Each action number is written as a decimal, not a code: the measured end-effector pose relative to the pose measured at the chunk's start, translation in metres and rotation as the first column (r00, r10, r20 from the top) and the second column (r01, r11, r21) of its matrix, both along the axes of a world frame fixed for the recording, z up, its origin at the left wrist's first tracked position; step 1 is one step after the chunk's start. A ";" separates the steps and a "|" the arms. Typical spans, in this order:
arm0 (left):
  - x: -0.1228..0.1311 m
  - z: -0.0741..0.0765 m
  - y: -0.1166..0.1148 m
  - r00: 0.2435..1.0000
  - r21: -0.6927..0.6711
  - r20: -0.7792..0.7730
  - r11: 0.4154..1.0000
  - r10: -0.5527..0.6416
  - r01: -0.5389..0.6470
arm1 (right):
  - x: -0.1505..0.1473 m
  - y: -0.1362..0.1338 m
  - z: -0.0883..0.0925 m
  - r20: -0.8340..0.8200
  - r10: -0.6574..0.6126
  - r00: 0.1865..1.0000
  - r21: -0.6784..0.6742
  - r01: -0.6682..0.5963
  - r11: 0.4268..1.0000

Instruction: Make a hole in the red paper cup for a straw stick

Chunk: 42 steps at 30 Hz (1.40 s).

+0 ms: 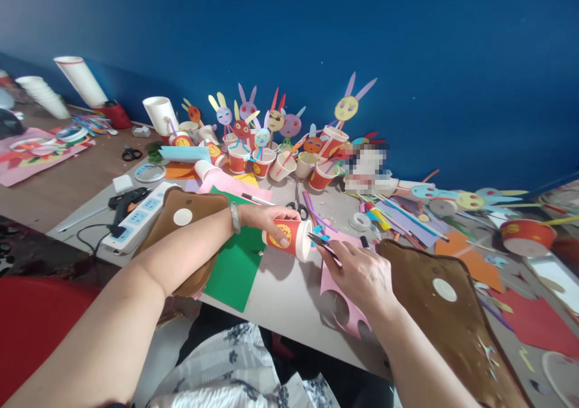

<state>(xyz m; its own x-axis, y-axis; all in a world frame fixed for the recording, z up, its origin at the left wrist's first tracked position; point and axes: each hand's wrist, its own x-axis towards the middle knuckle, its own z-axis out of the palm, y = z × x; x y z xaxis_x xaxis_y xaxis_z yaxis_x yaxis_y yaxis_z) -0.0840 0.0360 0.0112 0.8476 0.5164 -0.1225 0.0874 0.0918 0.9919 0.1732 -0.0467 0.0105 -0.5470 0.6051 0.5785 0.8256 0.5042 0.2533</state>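
A red and white paper cup (296, 239) lies on its side in my left hand (274, 221), whose fingers wrap round it from above, its base end turned to the right. Dark pointed scissors (322, 242) are held in my right hand (359, 269), their tip at the cup's right end. Beneath and beside the right hand is pink paper (337, 302) with round pieces cut out of it. Green paper (235, 269) lies left of the cup. Small blue pieces (320, 233) show just behind the scissors.
Rabbit-faced cups (262, 136) crowd the back by the blue wall. A white power strip (140, 218) and a black glue gun (129, 200) are at the left. Brown cushions (194, 206) flank the work area. Coloured paper scraps (470, 257) cover the right side.
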 end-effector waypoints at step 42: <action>-0.001 -0.001 0.003 0.988 -0.198 0.135 0.974 -0.079 0.105 | 0.013 0.001 0.008 -0.366 0.252 0.896 -0.071 -0.296 0.952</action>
